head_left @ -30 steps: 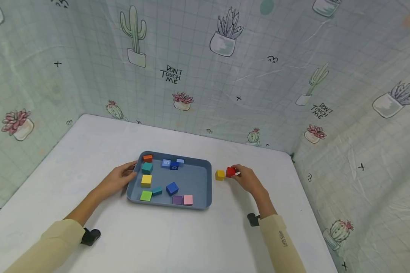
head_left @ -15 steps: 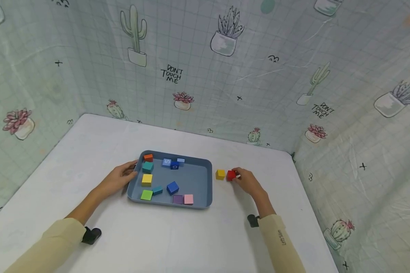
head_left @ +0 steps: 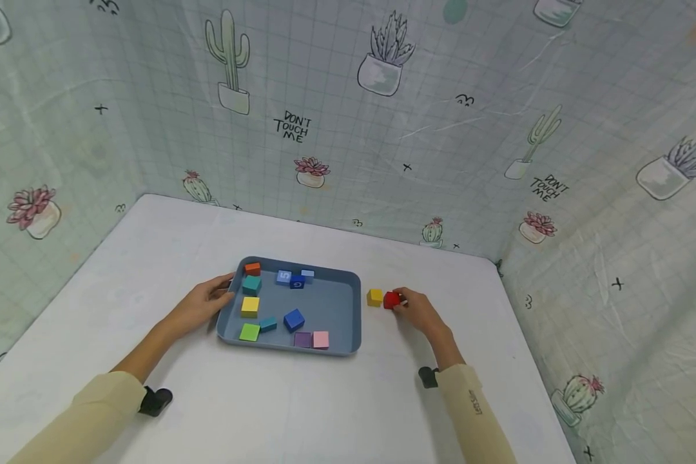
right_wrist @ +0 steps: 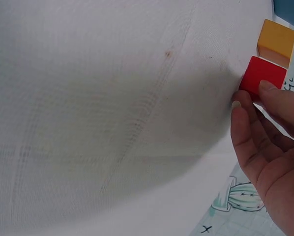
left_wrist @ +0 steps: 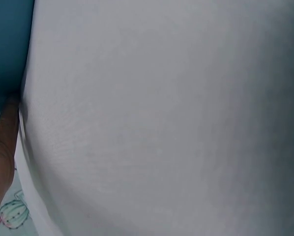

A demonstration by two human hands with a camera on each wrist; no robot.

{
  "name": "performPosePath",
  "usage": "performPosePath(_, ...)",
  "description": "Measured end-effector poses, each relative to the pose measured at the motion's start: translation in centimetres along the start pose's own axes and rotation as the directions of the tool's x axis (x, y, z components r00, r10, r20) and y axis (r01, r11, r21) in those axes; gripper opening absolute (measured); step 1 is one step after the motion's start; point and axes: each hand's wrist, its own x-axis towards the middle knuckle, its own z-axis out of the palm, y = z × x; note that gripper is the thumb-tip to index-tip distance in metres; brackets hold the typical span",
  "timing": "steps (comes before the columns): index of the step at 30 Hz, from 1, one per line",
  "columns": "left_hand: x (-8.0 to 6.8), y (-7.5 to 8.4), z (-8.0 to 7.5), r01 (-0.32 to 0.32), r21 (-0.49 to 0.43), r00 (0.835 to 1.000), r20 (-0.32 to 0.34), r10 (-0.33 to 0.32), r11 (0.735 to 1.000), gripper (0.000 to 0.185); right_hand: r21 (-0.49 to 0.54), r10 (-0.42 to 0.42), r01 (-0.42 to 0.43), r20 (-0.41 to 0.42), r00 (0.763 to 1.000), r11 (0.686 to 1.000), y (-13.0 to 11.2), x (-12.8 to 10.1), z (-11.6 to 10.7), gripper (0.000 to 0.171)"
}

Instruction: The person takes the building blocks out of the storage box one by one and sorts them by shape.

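Observation:
My right hand (head_left: 422, 310) pinches a red cube (head_left: 391, 300) between thumb and fingers. Just left of it, a yellow cube (head_left: 374, 297) stands on the table. In the right wrist view the red cube (right_wrist: 261, 74) is right beside the yellow one (right_wrist: 277, 42), with the thumb against the red cube's side. My left hand (head_left: 200, 304) lies at the left end of a blue-grey tray (head_left: 356, 322), its fingertips at the rim. Along the left wrist view's edge, a fairly straight finger (left_wrist: 8, 120) reaches the tray's side (left_wrist: 9, 54); the other fingers are mostly hidden.
Inside the tray are several coloured blocks, among them an orange block (head_left: 252, 269), a teal one (head_left: 252, 285), a second yellow one (head_left: 250, 307), a green one (head_left: 249, 332), a blue one (head_left: 294, 319) and a pink one (head_left: 321, 339). A cactus-print sheet (head_left: 336, 116) surrounds the white table (head_left: 301, 412).
The right hand has come slightly nearer to me with the red cube, then shifted it a little left towards the yellow cube. The left hand and tray stay in place.

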Motion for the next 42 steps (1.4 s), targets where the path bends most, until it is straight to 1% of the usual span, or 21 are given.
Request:
performPosePath(8, -0.1, 0.2, 0.0, -0.011, -0.004, 1.0, 0.001, 0.011, 1.0, 0.058, -0.013, 0.007, -0.007, -0.01, 1.0, 1.0, -0.1, 0.0, 0.1, 0.042)
performPosePath(14, -0.1, 0.1, 0.0, -0.011, 0.0, 1.0, 0.004, 0.011, 1.0, 0.058, 0.026, 0.028, -0.028, -0.002, 1.0, 0.999, -0.1, -0.2, 0.3, 0.061)
performPosePath(17, 0.0, -0.1, 0.1, -0.007, 0.001, 1.0, 0.005, 0.007, 1.0, 0.058, 0.034, 0.028, -0.027, -0.037, 0.999, 0.999, 0.0, -0.3, 0.4, 0.066)
performPosePath(19, 0.1, -0.2, 0.1, -0.004, -0.003, 1.0, 0.004, 0.004, 1.0, 0.058, 0.027, 0.012, -0.009, -0.102, 0.995, 1.0, 0.1, -0.3, 0.4, 0.065)
performPosePath(22, 0.2, -0.3, 0.1, -0.008, 0.003, 1.0, 0.007, 0.008, 1.0, 0.058, 0.027, 0.0, 0.006, -0.21, 0.978, 1.0, 0.1, -0.2, 0.3, 0.062)
performPosePath(25, 0.3, -0.3, 0.1, -0.003, 0.003, 1.0, 0.005, 0.003, 1.0, 0.057, 0.046, -0.022, 0.037, -0.275, 0.961, 0.998, -0.1, -0.1, 0.3, 0.059)
performPosePath(31, 0.3, -0.2, 0.0, 0.003, 0.007, 1.0, -0.002, -0.003, 1.0, 0.057, 0.058, -0.081, 0.103, -0.302, 0.95, 0.993, -1.0, -0.1, 0.1, 0.05)
performPosePath(37, 0.2, -0.1, 0.1, 0.006, -0.001, 1.0, -0.004, -0.006, 1.0, 0.057, 0.06, -0.107, 0.129, -0.285, 0.952, 0.99, -2.0, -0.3, 0.2, 0.047)
performPosePath(42, 0.1, 0.1, 0.1, 0.007, 0.003, 1.0, -0.006, -0.007, 1.0, 0.057, 0.064, -0.135, 0.159, -0.29, 0.947, 0.985, -2.6, -0.4, 0.2, 0.045)
